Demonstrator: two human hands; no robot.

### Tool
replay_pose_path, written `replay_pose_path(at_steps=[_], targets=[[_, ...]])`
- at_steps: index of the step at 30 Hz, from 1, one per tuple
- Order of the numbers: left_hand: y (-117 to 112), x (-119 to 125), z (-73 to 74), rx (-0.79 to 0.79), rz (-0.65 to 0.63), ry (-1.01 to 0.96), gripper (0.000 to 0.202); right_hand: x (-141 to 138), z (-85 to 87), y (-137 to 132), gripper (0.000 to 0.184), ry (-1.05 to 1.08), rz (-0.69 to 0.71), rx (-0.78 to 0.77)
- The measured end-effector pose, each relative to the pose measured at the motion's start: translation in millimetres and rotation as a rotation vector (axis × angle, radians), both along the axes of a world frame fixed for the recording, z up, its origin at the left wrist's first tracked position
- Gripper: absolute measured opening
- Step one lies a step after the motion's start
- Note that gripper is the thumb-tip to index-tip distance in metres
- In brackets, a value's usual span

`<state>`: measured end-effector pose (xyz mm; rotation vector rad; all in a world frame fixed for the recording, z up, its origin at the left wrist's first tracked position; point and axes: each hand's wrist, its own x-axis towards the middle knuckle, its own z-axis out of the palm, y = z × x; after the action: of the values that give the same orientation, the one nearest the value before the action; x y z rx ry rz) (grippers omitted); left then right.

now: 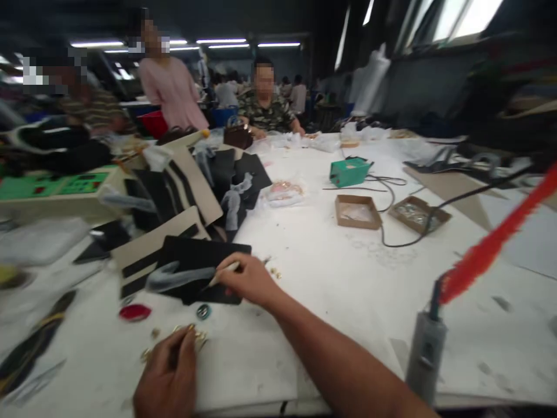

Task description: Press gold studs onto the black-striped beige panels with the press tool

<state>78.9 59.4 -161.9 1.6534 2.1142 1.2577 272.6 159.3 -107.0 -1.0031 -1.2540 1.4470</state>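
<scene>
My right hand reaches across the white table and pinches a thin pale stick-like tool, whose tip rests on a black flat piece. My left hand is near the front edge, fingers curled down onto a small cluster of gold metal bits; whether it grips one is unclear. A red round lid and a small dark ring lie between the hands.
Black and beige cut pieces pile at the left. Two small cardboard boxes, a green device with cables and a grey tool with a red cord stand on the right. Other people sit and stand at the far side.
</scene>
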Motion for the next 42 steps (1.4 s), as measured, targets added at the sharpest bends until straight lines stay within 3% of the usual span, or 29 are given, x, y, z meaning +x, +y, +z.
replay_pose_path(at_steps=[2,8,12,16,19,22,27,31,36,39,42], targets=[[-14,-6,0.7,-0.024,0.024,0.001,0.038,5,-2.8,5,0.015,0.081,-0.101,-0.016],[-11,-1,8.8,0.051,-0.030,0.008,0.031,11,-11.0,13,0.024,0.230,-0.196,-0.073],[-28,-19,17.7,0.074,0.124,-0.065,0.032,9,-15.0,9,0.024,0.220,-0.203,-0.062],[-51,-39,16.8,0.034,0.299,-0.150,0.036,6,-17.6,5,0.025,0.202,-0.215,-0.057],[-64,-40,13.6,0.036,0.247,-0.126,0.034,7,-18.4,5,0.025,0.212,-0.246,-0.050],[-66,-22,12.8,0.082,0.061,-0.080,0.026,14,-15.7,10,0.026,0.259,-0.327,-0.044],[-35,39,13.8,0.104,-0.360,0.066,0.016,39,-6.1,27,0.031,0.428,-0.549,-0.041],[15,93,13.5,0.050,-0.522,0.287,0.031,51,-1.4,33,0.031,0.541,-0.584,-0.095],[66,139,8.6,-0.138,-0.498,0.432,0.058,55,0.0,35,0.031,0.563,-0.571,-0.111],[74,150,0.8,-0.176,-0.424,0.457,0.064,57,0.6,36,0.031,0.588,-0.566,-0.126],[71,151,-5.2,-0.140,-0.396,0.466,0.050,58,0.9,36,0.031,0.604,-0.564,-0.136]])
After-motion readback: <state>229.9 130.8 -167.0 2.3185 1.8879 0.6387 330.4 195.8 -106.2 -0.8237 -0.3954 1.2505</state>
